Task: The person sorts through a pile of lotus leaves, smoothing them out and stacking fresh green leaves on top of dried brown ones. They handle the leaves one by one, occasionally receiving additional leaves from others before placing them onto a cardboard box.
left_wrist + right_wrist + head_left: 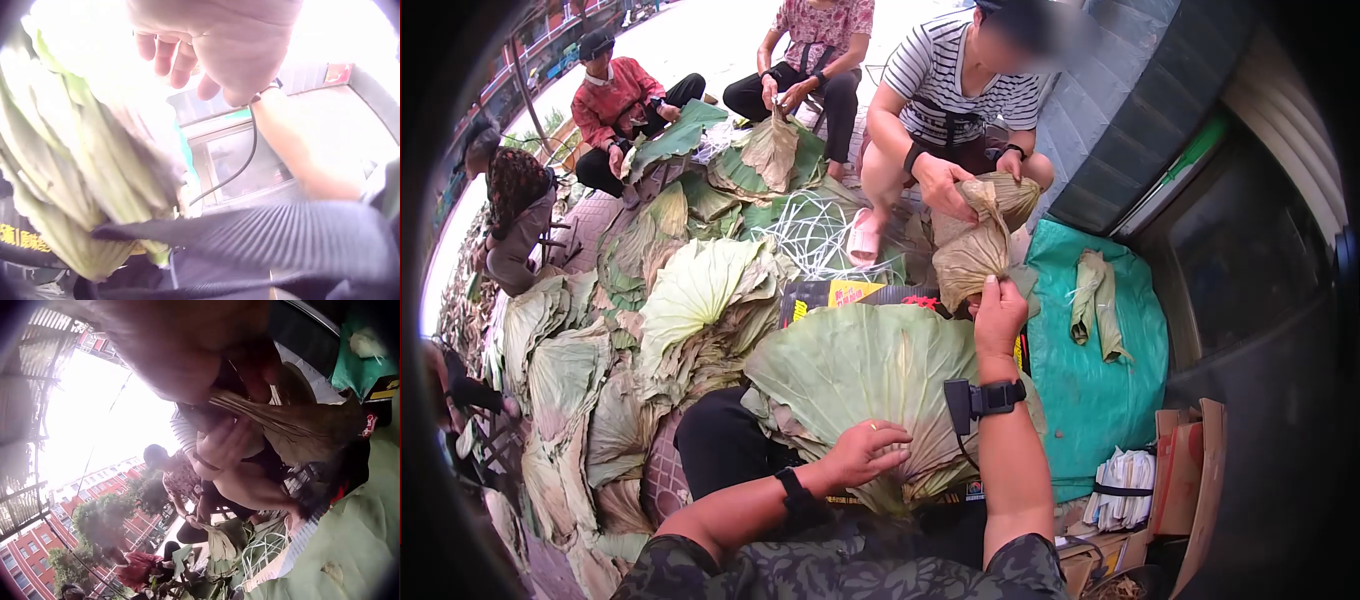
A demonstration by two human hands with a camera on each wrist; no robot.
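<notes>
A wide stack of dried lotus leaves [870,360] lies fanned over the lap in front of me, pale green with ribs running to its near end. Over its near part is my left hand [865,453], fingers extended and holding nothing; the left wrist view shows this hand [219,47] palm side, beside the leaf stack [81,169]. My right hand [1000,318] reaches forward and pinches the lower edge of a crumpled brown lotus leaf [972,262]. Both hands of the person opposite [960,90] are at that leaf's upper part. In the right wrist view, the brown leaf [306,428] stretches out below my hand [181,350].
Leaf piles [700,290] cover the ground at left. White string [810,235] lies tangled beyond the stack. At right, a green sheet [1090,400] bears two rolled leaves [1097,305], near a cardboard box [1190,470] and bundled paper [1122,490]. Several people sit around.
</notes>
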